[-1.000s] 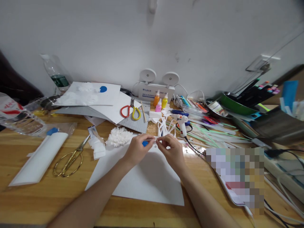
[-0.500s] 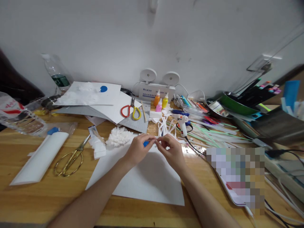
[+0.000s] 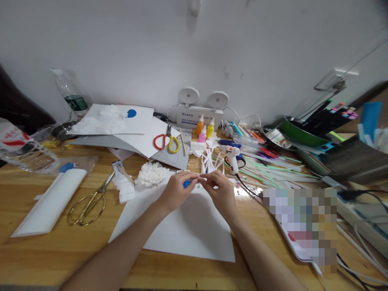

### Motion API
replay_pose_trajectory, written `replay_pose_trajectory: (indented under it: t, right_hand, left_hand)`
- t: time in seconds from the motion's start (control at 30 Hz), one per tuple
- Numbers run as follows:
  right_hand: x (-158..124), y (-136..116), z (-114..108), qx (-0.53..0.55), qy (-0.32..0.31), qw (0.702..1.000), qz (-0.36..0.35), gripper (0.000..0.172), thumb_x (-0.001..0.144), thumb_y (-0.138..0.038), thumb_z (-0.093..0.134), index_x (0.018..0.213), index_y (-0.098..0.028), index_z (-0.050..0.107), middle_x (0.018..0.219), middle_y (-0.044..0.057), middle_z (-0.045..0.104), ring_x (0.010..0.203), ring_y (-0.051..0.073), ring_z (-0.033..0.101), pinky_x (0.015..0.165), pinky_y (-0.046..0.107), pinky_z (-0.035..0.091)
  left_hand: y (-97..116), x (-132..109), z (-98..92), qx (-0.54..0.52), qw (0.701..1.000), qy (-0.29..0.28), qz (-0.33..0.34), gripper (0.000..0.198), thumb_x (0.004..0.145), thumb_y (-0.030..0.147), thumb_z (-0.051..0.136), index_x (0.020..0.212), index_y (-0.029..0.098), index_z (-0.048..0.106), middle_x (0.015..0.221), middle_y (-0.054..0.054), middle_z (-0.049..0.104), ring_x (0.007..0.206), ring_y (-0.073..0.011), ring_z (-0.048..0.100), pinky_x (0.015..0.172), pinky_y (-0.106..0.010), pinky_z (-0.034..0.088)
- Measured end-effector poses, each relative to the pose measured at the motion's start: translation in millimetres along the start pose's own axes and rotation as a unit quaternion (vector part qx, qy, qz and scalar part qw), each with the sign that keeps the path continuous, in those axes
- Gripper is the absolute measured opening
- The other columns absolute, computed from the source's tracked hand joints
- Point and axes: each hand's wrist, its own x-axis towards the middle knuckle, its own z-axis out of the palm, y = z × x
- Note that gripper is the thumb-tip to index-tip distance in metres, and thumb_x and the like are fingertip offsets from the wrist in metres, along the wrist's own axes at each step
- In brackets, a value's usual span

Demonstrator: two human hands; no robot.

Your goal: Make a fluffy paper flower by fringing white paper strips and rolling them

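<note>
My left hand (image 3: 181, 190) and my right hand (image 3: 218, 190) meet fingertip to fingertip above a white paper sheet (image 3: 188, 230). Both are pinched closed around something tiny and whitish that I cannot make out. Behind the fingers of my left hand shows a bit of a blue piece (image 3: 186, 184), mostly hidden. Just left of that hand sits a fluffy white ruffled cluster (image 3: 152, 174). White paper strips (image 3: 211, 161) lie beyond my fingertips, and a white glue gun (image 3: 233, 158) stands to the right of them.
Gold-handled scissors (image 3: 87, 206), a rolled white sheet (image 3: 50, 204) and a small white packet (image 3: 125, 188) lie at left. Red-and-yellow scissors (image 3: 166, 140) rest on a cutting mat (image 3: 181, 159). Small paint bottles (image 3: 202, 135) stand behind. A blurred-out device (image 3: 298, 226) and cables occupy the right.
My fingertips have shifted slightly against each other, the right fingers straightening a little. Nothing else has visibly moved apart from a slight shift of the view.
</note>
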Motion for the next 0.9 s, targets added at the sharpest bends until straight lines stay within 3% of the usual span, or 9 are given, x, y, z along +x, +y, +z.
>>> replay_pose_trajectory:
  t: [0.37, 0.57, 0.9]
  right_hand:
    - [0.4, -3.2, -1.0, -0.009, 0.004, 1.000, -0.023, 0.005, 0.073, -0.019, 0.054, 0.070, -0.018, 0.058, 0.058, -0.003, 0.041, 0.051, 0.009, 0.041, 0.050, 0.022, 0.035]
    - [-0.1, -5.0, 0.0, -0.008, -0.027, 0.999, -0.033, 0.005, 0.073, -0.018, 0.053, 0.068, -0.018, 0.054, 0.056, -0.004, 0.039, 0.051, 0.009, 0.040, 0.051, 0.021, 0.034]
    - [1.1, -5.4, -0.5, 0.001, -0.039, 0.999, -0.025, 0.005, 0.073, -0.018, 0.052, 0.071, -0.018, 0.056, 0.057, -0.004, 0.039, 0.050, 0.008, 0.039, 0.049, 0.021, 0.033]
  left_hand:
    - [-0.2, 0.4, -0.1, -0.005, 1.000, 0.014, -0.016, 0.014, 0.076, 0.021, 0.050, 0.082, 0.016, 0.061, 0.082, -0.004, 0.064, 0.076, -0.0128, 0.059, 0.069, -0.022, 0.047]
    - [-1.9, 0.1, -0.9, -0.003, 0.999, 0.032, -0.023, 0.010, 0.075, 0.020, 0.050, 0.078, 0.016, 0.059, 0.077, -0.002, 0.063, 0.073, -0.0124, 0.059, 0.068, -0.023, 0.048]
    - [-1.6, -0.5, 0.9, -0.007, 1.000, -0.002, -0.008, 0.016, 0.077, 0.017, 0.046, 0.083, 0.017, 0.060, 0.084, -0.004, 0.064, 0.079, -0.0145, 0.058, 0.072, -0.026, 0.047]
